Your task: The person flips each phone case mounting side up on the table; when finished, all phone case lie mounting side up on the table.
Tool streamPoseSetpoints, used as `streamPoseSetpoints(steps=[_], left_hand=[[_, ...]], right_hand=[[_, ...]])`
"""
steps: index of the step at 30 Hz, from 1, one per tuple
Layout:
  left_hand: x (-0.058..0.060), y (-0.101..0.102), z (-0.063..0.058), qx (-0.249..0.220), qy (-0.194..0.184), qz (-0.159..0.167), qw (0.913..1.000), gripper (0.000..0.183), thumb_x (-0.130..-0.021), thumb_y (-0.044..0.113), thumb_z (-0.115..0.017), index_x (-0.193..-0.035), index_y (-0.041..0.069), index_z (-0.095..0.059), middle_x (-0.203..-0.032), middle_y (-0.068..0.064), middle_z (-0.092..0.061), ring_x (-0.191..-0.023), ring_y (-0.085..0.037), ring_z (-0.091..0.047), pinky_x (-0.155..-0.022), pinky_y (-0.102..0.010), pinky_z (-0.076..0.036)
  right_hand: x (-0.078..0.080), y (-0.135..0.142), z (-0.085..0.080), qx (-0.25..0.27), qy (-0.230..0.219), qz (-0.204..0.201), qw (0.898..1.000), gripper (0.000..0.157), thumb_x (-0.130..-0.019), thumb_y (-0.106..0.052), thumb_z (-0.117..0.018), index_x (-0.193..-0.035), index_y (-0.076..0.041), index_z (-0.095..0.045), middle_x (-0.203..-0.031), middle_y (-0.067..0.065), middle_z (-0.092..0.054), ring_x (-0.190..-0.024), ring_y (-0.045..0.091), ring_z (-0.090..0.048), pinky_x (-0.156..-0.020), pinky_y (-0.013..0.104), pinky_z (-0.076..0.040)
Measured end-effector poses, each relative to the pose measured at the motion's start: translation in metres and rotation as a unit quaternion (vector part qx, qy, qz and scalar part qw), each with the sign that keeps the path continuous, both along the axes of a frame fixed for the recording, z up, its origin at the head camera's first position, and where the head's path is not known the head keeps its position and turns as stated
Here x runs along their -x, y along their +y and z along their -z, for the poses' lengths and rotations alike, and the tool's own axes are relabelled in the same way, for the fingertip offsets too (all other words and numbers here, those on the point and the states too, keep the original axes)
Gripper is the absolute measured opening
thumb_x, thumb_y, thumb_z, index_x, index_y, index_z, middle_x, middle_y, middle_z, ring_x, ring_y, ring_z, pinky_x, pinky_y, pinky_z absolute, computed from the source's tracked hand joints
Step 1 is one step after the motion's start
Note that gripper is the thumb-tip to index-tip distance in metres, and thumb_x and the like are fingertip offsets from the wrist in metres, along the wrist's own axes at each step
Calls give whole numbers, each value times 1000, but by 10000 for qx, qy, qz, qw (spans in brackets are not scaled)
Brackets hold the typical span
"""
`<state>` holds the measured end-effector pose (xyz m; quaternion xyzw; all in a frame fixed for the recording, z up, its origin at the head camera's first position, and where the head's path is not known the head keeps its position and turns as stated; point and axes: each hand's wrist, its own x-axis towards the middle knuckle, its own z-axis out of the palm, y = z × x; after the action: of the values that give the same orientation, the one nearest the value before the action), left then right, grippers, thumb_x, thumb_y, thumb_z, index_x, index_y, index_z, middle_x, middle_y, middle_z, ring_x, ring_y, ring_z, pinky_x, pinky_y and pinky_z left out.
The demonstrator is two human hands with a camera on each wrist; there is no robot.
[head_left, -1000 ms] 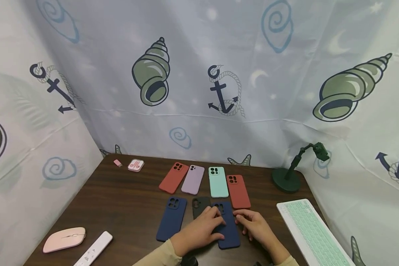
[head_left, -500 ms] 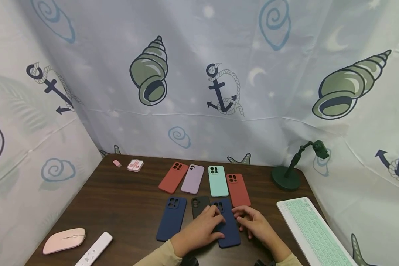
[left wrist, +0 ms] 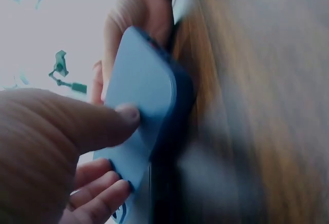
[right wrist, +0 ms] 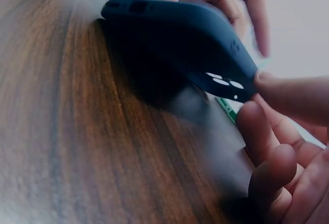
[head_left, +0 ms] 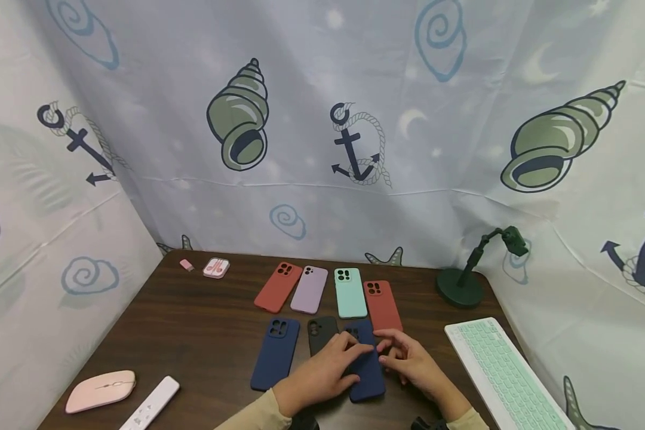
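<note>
In the head view, a navy blue phone case (head_left: 368,377) lies between the two hands, camera-hole end away from the person. Arched over its upper part, the left hand (head_left: 316,375) grips it; in the left wrist view its thumb (left wrist: 110,124) presses on the case's back. The right hand (head_left: 415,365) is at the right edge. Seen from the right wrist, its thumb (right wrist: 293,95) and index fingertip pinch the corner by the camera holes. There the case is tilted up, its dark underside (right wrist: 169,39) facing the table. A black case (head_left: 322,331) is partly hidden behind the left hand.
Another navy case (head_left: 275,355) lies left. Behind are red (head_left: 278,288), lilac (head_left: 309,290), mint (head_left: 350,294) and second red (head_left: 383,304) cases. A keyboard (head_left: 507,370) and green lamp (head_left: 459,288) stand right; a mouse (head_left: 101,391) and white remote-like bar (head_left: 151,405) lie left.
The left index finger has stretched further right across the case. The right hand's fingers have shifted slightly up along its right edge. The other things stay put as the head view drifts a little.
</note>
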<state>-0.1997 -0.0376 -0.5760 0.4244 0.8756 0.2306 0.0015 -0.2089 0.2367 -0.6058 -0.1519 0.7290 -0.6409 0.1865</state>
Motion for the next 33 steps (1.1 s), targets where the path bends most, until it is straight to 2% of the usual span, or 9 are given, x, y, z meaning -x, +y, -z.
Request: streamPoseSetpoints(steps=[4,8,12,15,19,24,29,33], left_hand=[[-4,2,-2,-153,-64,14,9999,69,-98,31,-68,-157,33,-34,-135,4,-46,-121,-9,-48,-98,-29,-50],[-6,2,-3,-365,-232,24,9991,65,-100,39,-63,-157,34,-33,-136,5,-44,-121,-8,-47,-97,-28,-49],[-7,3,-2,-570,-525,75,9970,62,-101,47,-57,-157,35,-33,-136,6,-42,-120,-7,-45,-95,-26,-48],[-7,4,-3,-708,-867,39,9937,63,-101,53,-54,-158,36,-31,-134,7,-41,-118,-7,-44,-92,-25,-47],[-8,6,-5,-931,-1549,-191,9833,67,-98,61,-53,-157,42,-29,-130,5,-41,-112,-10,-47,-87,-25,-46],[-11,7,-10,-1380,-2325,-518,9614,71,-95,63,-57,-157,44,-27,-126,0,-42,-109,-16,-53,-88,-29,-51],[-12,7,-15,-1530,-2378,-701,9566,73,-94,59,-62,-156,41,-28,-125,-2,-40,-112,-16,-52,-87,-28,-51],[-13,8,-15,-1687,-2477,-768,9509,75,-93,57,-66,-155,35,-31,-128,-6,-40,-113,-18,-52,-81,-26,-53]], right_hand=[[-1,0,0,-87,160,-70,9998,54,-97,-21,-69,-147,-17,-47,-120,22,-56,-72,13,-61,-42,30,-47],[-2,0,1,281,147,-273,9991,55,-99,-14,-65,-150,-12,-43,-116,16,-59,-76,17,-66,-39,31,-46],[-3,1,0,740,83,-507,9959,56,-100,-5,-60,-152,-5,-37,-113,10,-62,-79,18,-68,-39,32,-46],[-3,0,-1,748,149,-507,9958,57,-100,-5,-61,-152,-5,-37,-112,10,-63,-78,15,-67,-41,30,-46],[-4,0,-2,612,229,-572,9962,59,-99,-4,-62,-153,-10,-38,-114,17,-60,-73,14,-60,-43,30,-45],[-6,0,-3,406,317,-821,9953,62,-100,-2,-59,-156,-16,-36,-119,26,-59,-74,16,-57,-45,32,-47],[-7,-2,-5,-157,577,-1069,9925,65,-101,-7,-59,-159,-24,-33,-121,21,-62,-74,12,-58,-48,33,-51],[-7,-1,-6,-324,563,-1236,9902,67,-102,-9,-59,-160,-27,-30,-121,18,-63,-71,12,-56,-50,33,-51]])
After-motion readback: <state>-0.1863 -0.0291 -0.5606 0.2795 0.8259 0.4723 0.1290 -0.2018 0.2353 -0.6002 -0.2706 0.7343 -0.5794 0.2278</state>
